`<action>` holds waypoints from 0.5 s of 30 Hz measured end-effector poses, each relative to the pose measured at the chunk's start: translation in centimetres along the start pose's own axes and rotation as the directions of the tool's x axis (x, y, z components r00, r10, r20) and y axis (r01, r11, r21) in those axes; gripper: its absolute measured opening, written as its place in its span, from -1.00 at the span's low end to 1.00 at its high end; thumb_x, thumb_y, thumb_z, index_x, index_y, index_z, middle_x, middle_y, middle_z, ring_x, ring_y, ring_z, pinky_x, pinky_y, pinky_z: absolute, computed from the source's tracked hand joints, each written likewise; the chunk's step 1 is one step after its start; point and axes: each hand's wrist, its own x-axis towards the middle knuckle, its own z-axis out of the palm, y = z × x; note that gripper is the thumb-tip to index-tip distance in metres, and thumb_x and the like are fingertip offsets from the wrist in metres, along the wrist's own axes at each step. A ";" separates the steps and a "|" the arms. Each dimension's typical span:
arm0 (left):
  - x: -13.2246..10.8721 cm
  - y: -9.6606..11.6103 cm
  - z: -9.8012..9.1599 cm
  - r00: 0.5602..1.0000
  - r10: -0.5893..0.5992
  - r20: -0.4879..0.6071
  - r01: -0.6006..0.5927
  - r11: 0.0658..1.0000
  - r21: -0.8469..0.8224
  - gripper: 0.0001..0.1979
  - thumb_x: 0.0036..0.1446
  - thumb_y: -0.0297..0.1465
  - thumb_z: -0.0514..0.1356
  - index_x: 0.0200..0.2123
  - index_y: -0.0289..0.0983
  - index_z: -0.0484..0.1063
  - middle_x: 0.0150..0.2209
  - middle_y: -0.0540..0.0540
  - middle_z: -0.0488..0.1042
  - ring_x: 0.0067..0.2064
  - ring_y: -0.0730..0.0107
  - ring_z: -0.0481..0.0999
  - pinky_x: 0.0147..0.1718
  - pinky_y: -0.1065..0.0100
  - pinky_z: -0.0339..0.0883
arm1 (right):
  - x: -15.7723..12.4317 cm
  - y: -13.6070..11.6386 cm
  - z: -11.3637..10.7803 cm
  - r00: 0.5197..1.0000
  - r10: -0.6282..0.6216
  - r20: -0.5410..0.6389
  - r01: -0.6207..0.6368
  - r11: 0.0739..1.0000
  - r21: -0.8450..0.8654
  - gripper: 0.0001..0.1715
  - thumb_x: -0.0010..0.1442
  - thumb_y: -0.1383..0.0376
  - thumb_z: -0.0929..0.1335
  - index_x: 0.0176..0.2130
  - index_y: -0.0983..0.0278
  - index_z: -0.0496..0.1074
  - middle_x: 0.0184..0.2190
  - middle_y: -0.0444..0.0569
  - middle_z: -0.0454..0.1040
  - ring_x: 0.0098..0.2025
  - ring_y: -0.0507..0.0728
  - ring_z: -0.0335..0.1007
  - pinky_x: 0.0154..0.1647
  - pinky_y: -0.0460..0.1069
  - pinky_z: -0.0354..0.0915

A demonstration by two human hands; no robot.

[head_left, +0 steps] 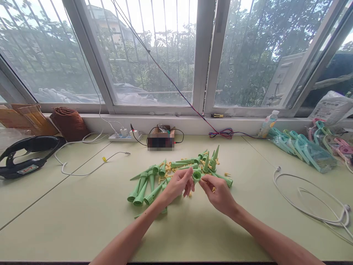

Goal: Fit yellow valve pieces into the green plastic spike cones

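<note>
A green cone [196, 176] is held upright between my hands, its round open end facing me. My left hand [180, 184] is closed on the cone's left side, thumb and fingers bent. On its right side my right hand [217, 191] pinches at the rim; whether a small part is between those fingertips is too small to tell. Several more green cones [141, 193] lie in a pile to the left and behind my hands, and a few stand upright [214, 160] behind my right hand. Small yellow pieces [227, 174] are scattered among them.
A power strip [121, 138] and a small box [161, 141] stand by the window. Black headgear [27, 156] and a white cable [79, 173] lie left. At right are a coiled white cable [306, 209], a bottle [268, 123] and bagged green plastic items [306, 147].
</note>
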 end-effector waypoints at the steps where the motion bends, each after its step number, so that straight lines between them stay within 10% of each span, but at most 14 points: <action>1: 0.0 0.1 0.0 1.000 -0.004 -0.002 0.004 1.000 0.002 -0.37 0.29 0.06 0.00 -0.60 -0.34 0.32 -0.64 -0.08 0.45 -0.73 0.56 0.32 -0.75 0.52 0.15 | 0.0 0.0 0.0 1.000 -0.005 0.001 0.005 1.000 0.002 -0.66 0.39 0.23 0.23 -0.43 0.25 0.30 -0.55 -0.17 0.20 -0.52 0.02 0.01 -0.50 -0.07 0.04; 15: -0.1 0.7 0.0 0.999 -0.034 0.017 0.036 0.992 -0.123 -0.43 0.26 0.04 0.07 -0.50 -0.36 0.38 -0.59 -0.12 0.47 -0.64 0.43 0.45 -0.71 0.48 0.25 | 0.0 -0.1 0.0 0.999 -0.036 0.013 0.035 0.999 0.018 -0.67 0.40 0.23 0.23 -0.41 0.26 0.34 -0.55 -0.16 0.24 -0.53 0.03 0.04 -0.51 -0.07 0.05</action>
